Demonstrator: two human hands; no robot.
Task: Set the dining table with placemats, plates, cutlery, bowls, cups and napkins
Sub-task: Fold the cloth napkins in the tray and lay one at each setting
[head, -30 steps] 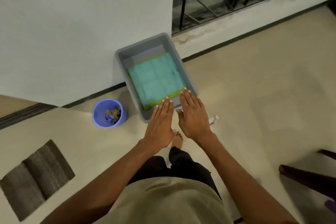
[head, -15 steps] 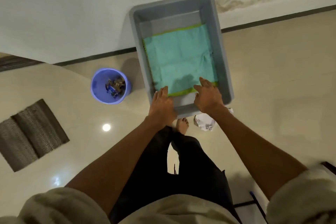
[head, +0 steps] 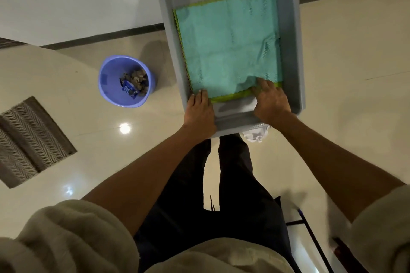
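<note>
Placemats [head: 228, 46], teal with a yellow-green scalloped border, lie flat in a grey plastic tub [head: 290, 51] on the floor, against the wall. Left hand [head: 199, 113] reaches over the tub's near rim with fingers bent down at the placemats' near left corner; whether it grips the cloth cannot be told, while the right hand [head: 271, 101] pinches the near right edge, where the teal fabric is bunched and lifted. Blue bin [head: 111, 82] holding scraps stands on the floor just left of the tub, and crumpled white paper [head: 255, 135] lies at the tub's near edge.
</note>
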